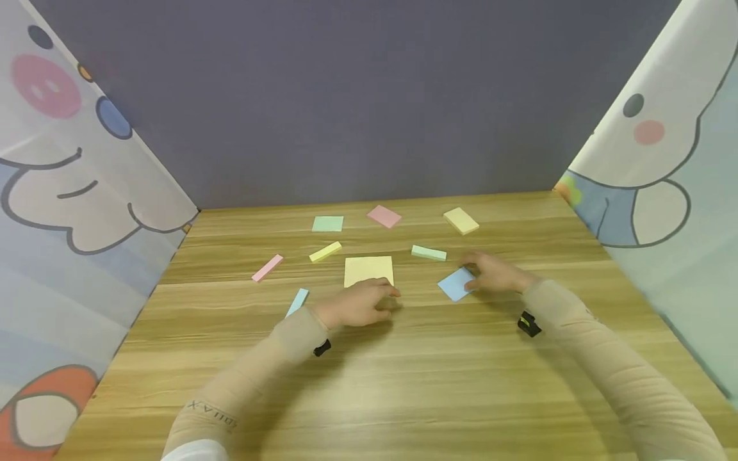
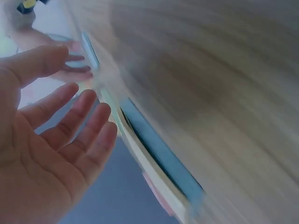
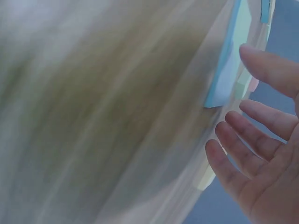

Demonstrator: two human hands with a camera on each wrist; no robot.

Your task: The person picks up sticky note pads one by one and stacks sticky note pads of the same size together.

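Observation:
My left hand [image 1: 362, 303] hovers at the front edge of a large pale yellow sticky note pad [image 1: 368, 269] and covers its lower part. Its fingers [image 2: 79, 135] are loosely bent with nothing between them. A thin light blue strip pad [image 1: 297, 301] lies left of that wrist. Over on the right, my right hand [image 1: 494, 272] is at the right corner of a blue square sticky note pad [image 1: 455, 284], thumb overlapping it in the head view. The right wrist view shows that hand's fingers [image 3: 261, 140] spread and relaxed, beside the blue pad [image 3: 229, 70].
Behind lie a green pad [image 1: 328, 223], a pink pad [image 1: 384, 216] and a yellow pad [image 1: 460, 221]. Narrow strip pads in pink [image 1: 268, 267], yellow [image 1: 325, 251] and green [image 1: 429, 253] lie nearer. A grey panel [image 1: 369, 102] rises behind the wooden table [image 1: 438, 397]; cartoon-printed sheets flank it.

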